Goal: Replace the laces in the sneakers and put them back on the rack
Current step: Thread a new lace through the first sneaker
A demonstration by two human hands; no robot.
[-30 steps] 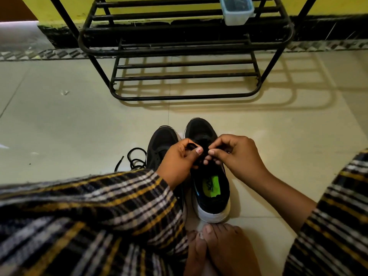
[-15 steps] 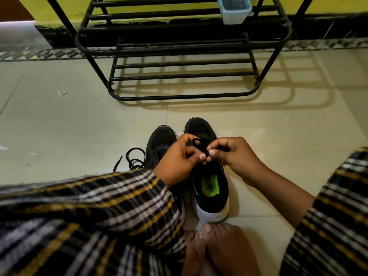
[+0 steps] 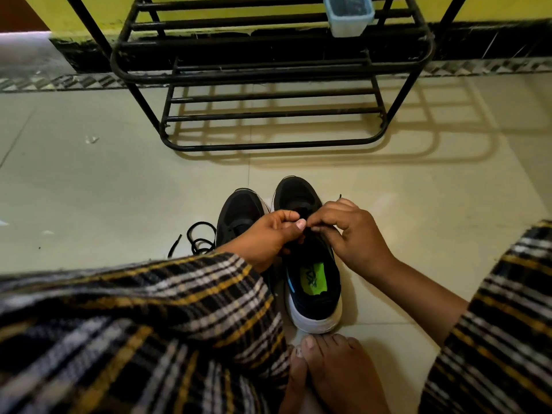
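Both hands — left hand, right hand — pinch a black lace over the right-side sneaker. Its long axis runs toe-first toward the rack beyond the hands, on a tiled floor by a yellow wall.

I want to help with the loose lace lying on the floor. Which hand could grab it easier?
Probably the left hand. The loose lace lies on the floor left of the left sneaker, close beside that hand. The right hand would have to cross both sneakers. Both hands are now pinching the lace at the right sneaker.
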